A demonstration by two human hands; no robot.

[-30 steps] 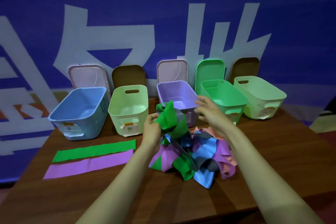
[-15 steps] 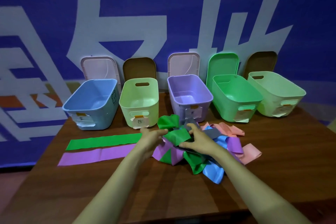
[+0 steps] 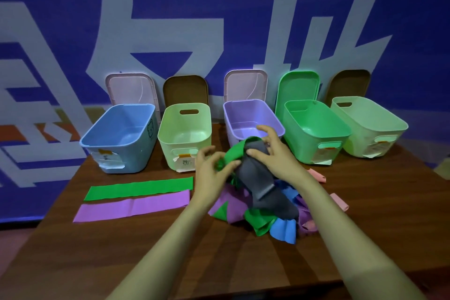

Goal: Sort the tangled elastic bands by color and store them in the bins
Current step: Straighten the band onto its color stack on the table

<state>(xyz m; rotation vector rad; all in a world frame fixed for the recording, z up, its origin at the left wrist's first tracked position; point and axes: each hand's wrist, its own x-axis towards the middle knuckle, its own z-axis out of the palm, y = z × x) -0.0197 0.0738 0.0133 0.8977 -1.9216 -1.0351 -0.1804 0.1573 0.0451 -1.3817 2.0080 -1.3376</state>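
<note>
The left hand point(image 3: 210, 165) pinches the green band point(image 3: 234, 153) and the right hand point(image 3: 275, 153) grips the grey band point(image 3: 255, 178), both just above the tangle point(image 3: 235, 208) before the purple bin point(image 3: 246, 117). Easing them apart slowly should free green without dragging the rest along.

1. The left hand point(image 3: 211, 168) pinches a green band point(image 3: 235, 153) raised above the tangled pile point(image 3: 265, 217) on the table point(image 3: 121, 256).
2. The right hand point(image 3: 275, 156) grips a grey band point(image 3: 255, 178) (thumb on top) that touches the green one.
3. A flat green strip point(image 3: 138, 187) and a purple strip point(image 3: 131, 206) lie side by side, left of the pile.
4. Behind them stand the blue bin point(image 3: 119, 153), yellow bin point(image 3: 185, 139), purple bin point(image 3: 231, 134), green bin point(image 3: 306, 148) and pale green bin point(image 3: 360, 139).
</note>
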